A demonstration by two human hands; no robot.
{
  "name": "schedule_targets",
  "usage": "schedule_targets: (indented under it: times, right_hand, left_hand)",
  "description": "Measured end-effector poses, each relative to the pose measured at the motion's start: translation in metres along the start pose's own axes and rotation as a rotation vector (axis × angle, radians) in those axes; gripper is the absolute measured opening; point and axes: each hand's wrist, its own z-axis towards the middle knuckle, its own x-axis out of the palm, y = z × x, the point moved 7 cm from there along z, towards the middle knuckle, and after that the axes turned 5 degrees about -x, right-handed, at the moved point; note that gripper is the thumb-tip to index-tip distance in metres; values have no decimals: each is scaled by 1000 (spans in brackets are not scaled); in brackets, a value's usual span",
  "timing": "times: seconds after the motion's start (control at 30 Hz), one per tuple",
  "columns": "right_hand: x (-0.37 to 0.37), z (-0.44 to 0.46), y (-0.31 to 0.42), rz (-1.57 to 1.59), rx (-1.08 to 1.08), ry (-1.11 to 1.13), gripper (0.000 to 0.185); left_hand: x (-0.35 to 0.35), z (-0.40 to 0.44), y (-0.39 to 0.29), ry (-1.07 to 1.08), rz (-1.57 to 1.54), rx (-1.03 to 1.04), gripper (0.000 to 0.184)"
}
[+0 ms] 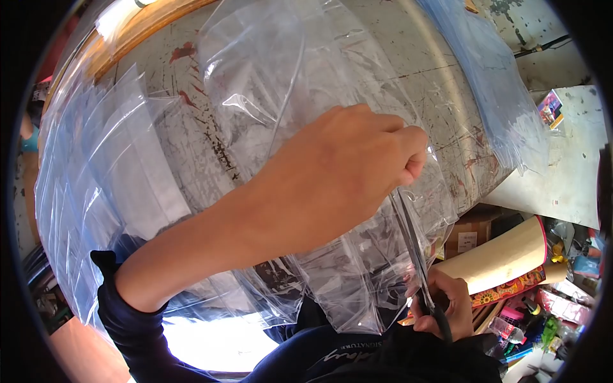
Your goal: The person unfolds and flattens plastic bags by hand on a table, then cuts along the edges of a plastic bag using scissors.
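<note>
My left hand (377,150) reaches across the table from the left, closed in a pinch on the clear plastic sheet (255,96) near its right edge. At the lower right, my right hand (447,303) is wrapped round the dark handles of long scissors (415,249). The blades point up and away from me, with their tips just below my left fist, and they lie along the edge of the plastic. Crumpled clear plastic hangs over the table's near edge between my forearm and the scissors.
Folded clear plastic (128,166) is heaped at the left of the worn table (447,108). A bluish plastic bundle (485,76) lies at the upper right. Beyond the table's right edge are a cream roll (498,255), a cardboard box (466,239) and many small bottles and packets.
</note>
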Motion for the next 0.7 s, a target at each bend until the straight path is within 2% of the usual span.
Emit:
schedule_targets:
  times: [0.53,0.6,0.7]
  right_hand:
    - [1,4,-7,71,-57,-14,49]
    - [0,4,-9,67,-61,-7,50]
    - [0,5,-10,39,-65,14,52]
  left_hand:
    - [-1,1,6,-39,-148,-53,9]
    - [-2,0,8,16,-149,-160,8]
    - [-3,-1,9,-17,-152,-125,7]
